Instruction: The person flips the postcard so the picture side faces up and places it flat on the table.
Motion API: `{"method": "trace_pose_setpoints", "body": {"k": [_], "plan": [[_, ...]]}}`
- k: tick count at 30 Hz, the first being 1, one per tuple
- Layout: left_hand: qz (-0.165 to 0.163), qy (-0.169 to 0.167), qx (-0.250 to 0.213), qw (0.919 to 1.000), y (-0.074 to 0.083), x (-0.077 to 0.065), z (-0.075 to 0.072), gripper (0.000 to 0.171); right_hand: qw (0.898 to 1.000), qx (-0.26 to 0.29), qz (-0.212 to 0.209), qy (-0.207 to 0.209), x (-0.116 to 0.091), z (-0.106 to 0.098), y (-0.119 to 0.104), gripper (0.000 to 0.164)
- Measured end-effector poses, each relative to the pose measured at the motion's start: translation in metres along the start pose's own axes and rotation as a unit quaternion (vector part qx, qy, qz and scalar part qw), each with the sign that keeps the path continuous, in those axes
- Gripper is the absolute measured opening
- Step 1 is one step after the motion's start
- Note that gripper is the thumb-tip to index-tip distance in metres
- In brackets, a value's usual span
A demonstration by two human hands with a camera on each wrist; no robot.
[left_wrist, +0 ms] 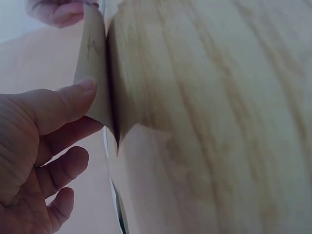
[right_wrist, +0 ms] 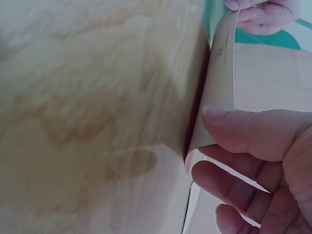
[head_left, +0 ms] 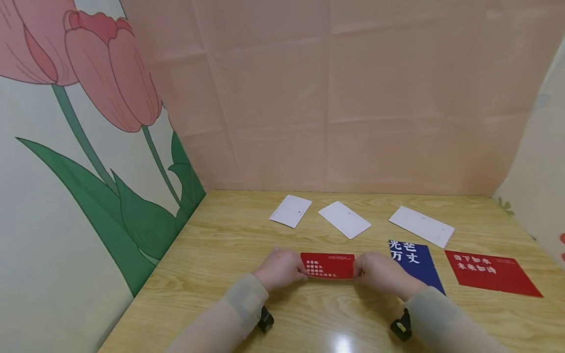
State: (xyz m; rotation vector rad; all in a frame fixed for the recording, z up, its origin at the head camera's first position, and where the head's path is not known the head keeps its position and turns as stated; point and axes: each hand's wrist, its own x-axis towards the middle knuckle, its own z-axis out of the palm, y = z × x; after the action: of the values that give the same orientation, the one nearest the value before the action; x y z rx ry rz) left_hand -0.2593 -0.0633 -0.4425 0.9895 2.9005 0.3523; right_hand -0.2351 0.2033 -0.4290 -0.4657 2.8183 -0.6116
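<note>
A red card [head_left: 328,264] with white Chinese lettering is held between both hands over the table's near middle. My left hand [head_left: 281,269] pinches its left end, and my right hand [head_left: 380,274] pinches its right end. In the left wrist view the thumb presses the card's pale back [left_wrist: 92,58], with the lower fingers loosely curled beside it. The right wrist view shows the same pale back [right_wrist: 220,63], bearing small dark print and bowed in a curve. Its lower edge stands close to the wood surface.
A blue card [head_left: 417,269] with white characters lies just right of my right hand, and a larger red card [head_left: 492,274] lies beyond it. Along the back lie three white cards: one on the left [head_left: 290,211], one mid-table [head_left: 345,219] and one on the right [head_left: 421,226]. A tulip-patterned wall [head_left: 110,73] stands left.
</note>
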Motion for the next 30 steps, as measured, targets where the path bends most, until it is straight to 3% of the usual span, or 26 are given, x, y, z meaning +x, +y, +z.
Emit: {"method": "trace_pose_setpoints", "body": {"k": [12,20,30], "plan": [[0.011,-0.017,0.019,0.9996,0.0038,-0.0023,0.0036,0.004,1.000,-0.007,-0.006,0.001,-0.0023,0.0044,0.0013,0.015],[0.024,-0.022,0.043,0.9985,0.0037,-0.0026,0.0068,0.007,0.999,-0.038,-0.021,0.016,-0.0019,0.0086,0.0026,0.015],[0.023,-0.039,0.040,0.9982,0.0048,-0.0042,0.0064,0.012,0.998,-0.053,-0.025,0.021,-0.0072,0.0093,-0.0002,0.014]]}}
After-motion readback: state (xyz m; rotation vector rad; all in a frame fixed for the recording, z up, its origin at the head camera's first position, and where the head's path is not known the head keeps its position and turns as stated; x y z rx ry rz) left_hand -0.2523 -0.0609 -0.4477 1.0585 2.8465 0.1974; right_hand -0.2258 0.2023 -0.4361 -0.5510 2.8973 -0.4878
